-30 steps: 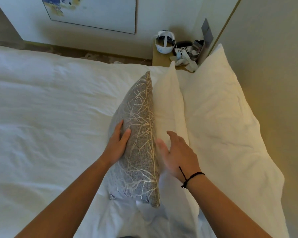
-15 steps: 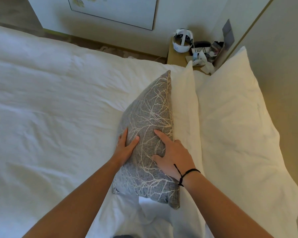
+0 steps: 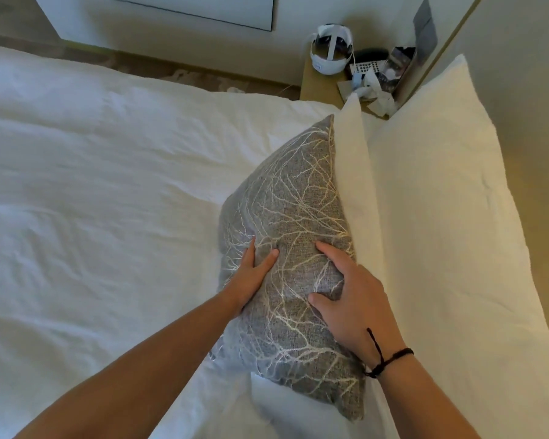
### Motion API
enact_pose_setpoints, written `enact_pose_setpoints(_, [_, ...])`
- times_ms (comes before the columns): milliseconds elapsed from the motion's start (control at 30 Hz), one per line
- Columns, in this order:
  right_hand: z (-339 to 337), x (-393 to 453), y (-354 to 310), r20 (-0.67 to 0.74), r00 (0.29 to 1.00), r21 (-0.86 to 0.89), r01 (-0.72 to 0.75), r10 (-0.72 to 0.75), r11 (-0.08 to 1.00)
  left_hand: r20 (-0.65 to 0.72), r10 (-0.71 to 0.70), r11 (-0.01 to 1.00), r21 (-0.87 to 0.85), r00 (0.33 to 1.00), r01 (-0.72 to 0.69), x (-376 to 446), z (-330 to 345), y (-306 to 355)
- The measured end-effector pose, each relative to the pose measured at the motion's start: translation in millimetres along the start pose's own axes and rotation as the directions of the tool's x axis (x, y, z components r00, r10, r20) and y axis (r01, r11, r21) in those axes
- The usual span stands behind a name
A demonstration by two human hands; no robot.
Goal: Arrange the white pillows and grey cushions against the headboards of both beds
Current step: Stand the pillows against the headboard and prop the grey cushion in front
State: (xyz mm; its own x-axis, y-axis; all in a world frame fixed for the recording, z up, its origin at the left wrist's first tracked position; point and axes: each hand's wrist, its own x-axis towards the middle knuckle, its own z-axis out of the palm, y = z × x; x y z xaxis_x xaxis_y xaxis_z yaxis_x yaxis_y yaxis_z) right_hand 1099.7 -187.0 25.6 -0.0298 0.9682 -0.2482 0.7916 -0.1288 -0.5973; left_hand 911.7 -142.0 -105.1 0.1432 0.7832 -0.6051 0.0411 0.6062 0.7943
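So, going left to right: the white bed (image 3: 108,191) takes up most of the view. The left hand (image 3: 251,277) lies flat on the grey cushion (image 3: 292,248), fingers (image 3: 249,251) straight, thumb across the front. The cushion stands on edge, leaning on a thin white pillow (image 3: 355,198). The right hand (image 3: 349,296) presses in with fingers curled, bunching the fabric. Behind sits a bigger pillow (image 3: 450,217) against the headboard (image 3: 536,122); far back, a cluttered desk (image 3: 317,87).
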Motion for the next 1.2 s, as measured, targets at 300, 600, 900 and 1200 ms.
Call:
enact_pose_setpoints(300, [14,25,-3,-0.030,0.999,-0.080,-0.031,0.028,0.996,0.023,0.027,0.999,0.025,0.999,-0.027,37,0,13])
enact_pose_setpoints(600, [16,24,-8,0.045,0.996,-0.042,-0.081,0.083,0.996,-0.142,0.054,0.979,0.201,0.988,-0.025,-2,-3,9])
enact_pose_setpoints(900, [0,-74,-18,-0.180,0.974,-0.026,-0.143,0.136,0.989,-0.052,0.292,0.842,0.488,0.955,-0.231,-97,38,32])
enact_pose_setpoints(1200, [33,-235,41,0.019,0.826,-0.111,-0.558,0.563,0.822,-0.021,0.341,0.646,0.731,0.940,-0.218,-143,68,22])
